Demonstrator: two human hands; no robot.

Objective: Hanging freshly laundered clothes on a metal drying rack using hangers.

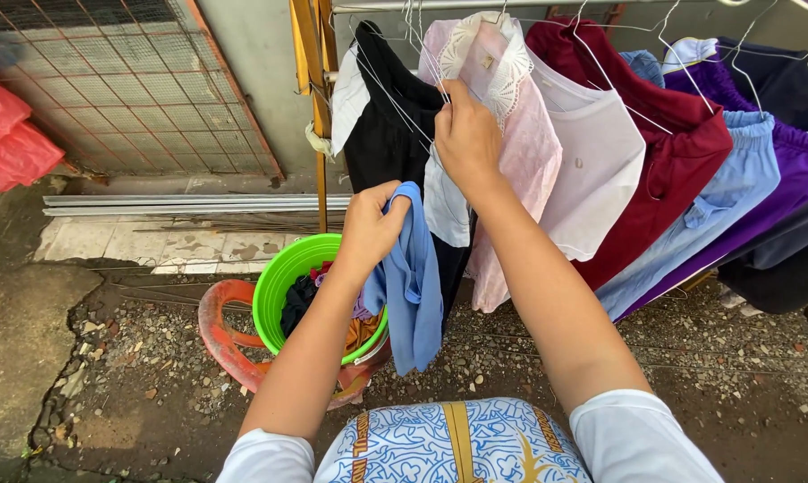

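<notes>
My left hand (371, 224) grips a damp blue garment (413, 295) that hangs down above a green bucket (274, 295) of mixed laundry. My right hand (466, 134) is raised to the clothes rail, its fingers pinched on a thin wire hanger (404, 89) in front of a black garment (386, 134) and a pale pink lace-collared top (511, 98). Both forearms reach out from white sleeves.
Along the rail (475, 4) hang a white shirt (592, 170), a maroon top (681, 170), light blue shorts (708, 215) and purple and dark clothes. The bucket sits on a red plastic stool (220, 331) on gravel. A wire-mesh window (135, 80) and metal bars lie at the left.
</notes>
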